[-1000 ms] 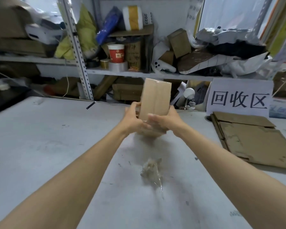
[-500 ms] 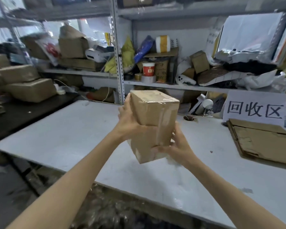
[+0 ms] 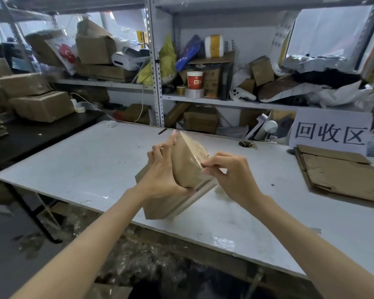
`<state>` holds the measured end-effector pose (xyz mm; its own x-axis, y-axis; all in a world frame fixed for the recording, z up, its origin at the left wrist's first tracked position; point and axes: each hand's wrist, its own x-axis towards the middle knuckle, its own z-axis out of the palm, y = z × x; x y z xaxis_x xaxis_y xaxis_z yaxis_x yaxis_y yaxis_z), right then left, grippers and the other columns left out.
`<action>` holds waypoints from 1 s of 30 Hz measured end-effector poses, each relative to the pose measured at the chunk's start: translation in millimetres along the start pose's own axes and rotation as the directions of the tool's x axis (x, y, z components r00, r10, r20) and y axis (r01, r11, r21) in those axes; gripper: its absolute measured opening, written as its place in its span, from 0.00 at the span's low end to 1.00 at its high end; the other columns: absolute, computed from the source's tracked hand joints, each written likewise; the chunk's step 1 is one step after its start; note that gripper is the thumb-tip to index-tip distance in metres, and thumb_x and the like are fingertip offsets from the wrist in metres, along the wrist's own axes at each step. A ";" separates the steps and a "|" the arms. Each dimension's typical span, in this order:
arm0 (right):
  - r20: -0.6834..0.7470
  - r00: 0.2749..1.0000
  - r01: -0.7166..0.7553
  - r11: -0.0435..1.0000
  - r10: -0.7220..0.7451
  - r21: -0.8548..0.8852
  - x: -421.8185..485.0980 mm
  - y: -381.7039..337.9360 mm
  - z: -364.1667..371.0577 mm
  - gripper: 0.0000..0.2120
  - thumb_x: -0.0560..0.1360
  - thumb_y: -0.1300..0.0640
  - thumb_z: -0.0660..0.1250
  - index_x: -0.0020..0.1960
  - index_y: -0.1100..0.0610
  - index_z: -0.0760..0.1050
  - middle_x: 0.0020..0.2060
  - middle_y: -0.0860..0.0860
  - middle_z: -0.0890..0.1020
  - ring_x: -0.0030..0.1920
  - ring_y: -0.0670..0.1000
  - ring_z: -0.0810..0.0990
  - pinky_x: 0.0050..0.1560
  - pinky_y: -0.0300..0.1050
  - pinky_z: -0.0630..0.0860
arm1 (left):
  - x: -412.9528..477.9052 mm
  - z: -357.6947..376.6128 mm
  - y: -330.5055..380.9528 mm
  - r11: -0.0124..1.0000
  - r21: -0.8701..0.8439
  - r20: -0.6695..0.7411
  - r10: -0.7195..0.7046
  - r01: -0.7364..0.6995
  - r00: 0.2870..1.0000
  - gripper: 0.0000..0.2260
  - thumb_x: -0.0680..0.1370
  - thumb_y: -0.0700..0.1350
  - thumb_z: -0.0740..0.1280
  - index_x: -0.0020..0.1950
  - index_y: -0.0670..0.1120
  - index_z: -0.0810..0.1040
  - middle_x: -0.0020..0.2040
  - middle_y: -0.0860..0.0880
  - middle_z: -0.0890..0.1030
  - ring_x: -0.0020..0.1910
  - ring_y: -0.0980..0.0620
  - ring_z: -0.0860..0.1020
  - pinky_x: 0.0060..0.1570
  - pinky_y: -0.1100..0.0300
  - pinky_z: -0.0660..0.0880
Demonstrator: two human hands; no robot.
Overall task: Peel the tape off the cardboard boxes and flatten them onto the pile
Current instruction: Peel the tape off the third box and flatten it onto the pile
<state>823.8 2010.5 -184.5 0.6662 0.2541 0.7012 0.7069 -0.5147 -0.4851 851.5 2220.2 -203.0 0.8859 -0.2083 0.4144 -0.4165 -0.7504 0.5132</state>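
Small brown corrugated cardboard box (image 3: pixel 188 169) held tilted above the near edge of the scuffed white rectangular tabletop (image 3: pixel 84 165), 1 corner pointing down, glossy clear tape across its upper face. Left hand (image 3: pixel 162 175) wrapped around the box's left side, thumb under the lower edge, fingers spread up the far face, gripping firmly. Right hand (image 3: pixel 229 171) at the box's upper right edge, thumb and fingertips pinched narrow on that edge; whether tape is between them, cannot tell. Pile of flattened brown cardboard sheets (image 3: pixel 341 175) lying flat on the right of the tabletop, well apart from the box, edges ragged, surface matte and worn. Behind the pile, white paper sign (image 3: pixel 330 130) standing upright with 3 black characters "回收区". Grey perforated-steel shelving (image 3: pixel 154 67) behind the table, crammed with cardboard cartons and bags; red-and-white paper cup (image 3: pixel 194 79) on the middle shelf beside a roll of clear tape (image 3: pixel 194 93), cup logo too small to read. White-and-yellow roll (image 3: pixel 216 45) higher up, "2022" printed on a label at its right. More taped brown cartons (image 3: pixel 41 105) stacked on the black bench at left.
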 end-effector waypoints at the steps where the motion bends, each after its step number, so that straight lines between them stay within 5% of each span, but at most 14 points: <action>1: -0.026 0.999 -0.039 0.999 0.040 0.020 -2.6 2.3 0.6 0.06 0.68 0.67 0.74 0.44 0.60 0.84 0.39 0.48 0.83 0.40 0.47 0.81 0.43 0.43 0.79 | -1.3 4.3 -0.9 1.000 -0.017 -0.003 -0.009 0.009 1.000 0.65 0.51 0.69 0.78 0.77 0.62 0.40 0.60 0.55 0.55 0.60 0.50 0.58 0.56 0.50 0.69; 6: 0.042 0.991 -0.137 0.963 0.131 0.230 0.0 4.2 -0.8 0.07 0.64 0.70 0.75 0.36 0.62 0.79 0.33 0.48 0.80 0.35 0.47 0.78 0.37 0.42 0.77 | 9.1 12.1 4.7 0.996 -0.086 0.068 -0.019 0.025 0.997 0.66 0.52 0.72 0.76 0.78 0.62 0.37 0.63 0.58 0.56 0.65 0.50 0.60 0.60 0.50 0.65; 10: 0.160 0.974 -0.209 0.920 0.163 0.331 7.3 10.3 -8.4 0.06 0.67 0.71 0.73 0.39 0.63 0.80 0.37 0.51 0.81 0.39 0.53 0.80 0.44 0.48 0.78 | 10.7 10.9 2.6 0.987 -0.158 0.073 -0.023 0.034 0.997 0.64 0.52 0.69 0.77 0.79 0.63 0.42 0.66 0.57 0.60 0.63 0.53 0.61 0.59 0.52 0.65; 23: 0.211 0.976 -0.063 0.998 0.057 0.019 12.3 -3.0 4.0 0.12 0.69 0.74 0.60 0.37 0.59 0.66 0.37 0.49 0.73 0.41 0.50 0.70 0.40 0.44 0.67 | 17.9 -7.4 -2.7 0.996 -0.076 0.040 0.044 -0.041 0.998 0.64 0.54 0.62 0.82 0.80 0.58 0.44 0.67 0.57 0.57 0.63 0.54 0.60 0.60 0.54 0.66; 27: 0.161 0.973 -0.180 0.980 0.164 0.090 16.2 -2.9 3.1 0.04 0.76 0.64 0.66 0.46 0.57 0.71 0.46 0.47 0.74 0.46 0.47 0.75 0.46 0.41 0.75 | 22.6 -10.7 1.3 0.990 -0.135 0.025 -0.042 0.045 0.999 0.62 0.54 0.63 0.80 0.79 0.60 0.45 0.68 0.56 0.58 0.66 0.50 0.61 0.66 0.42 0.70; 30: 0.113 0.978 -0.189 0.974 0.175 0.123 12.3 -2.3 6.0 0.07 0.75 0.65 0.68 0.50 0.57 0.74 0.47 0.49 0.78 0.48 0.49 0.77 0.51 0.44 0.76 | 21.5 -9.5 1.1 0.985 -0.158 0.037 -0.069 0.074 0.997 0.62 0.55 0.62 0.81 0.78 0.62 0.45 0.67 0.56 0.59 0.66 0.50 0.61 0.66 0.39 0.70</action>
<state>831.8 2019.7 -177.9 0.8023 0.2511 0.5415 0.5922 -0.4490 -0.6692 868.1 2220.9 -186.4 0.9193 -0.1791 0.3503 -0.3770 -0.6554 0.6544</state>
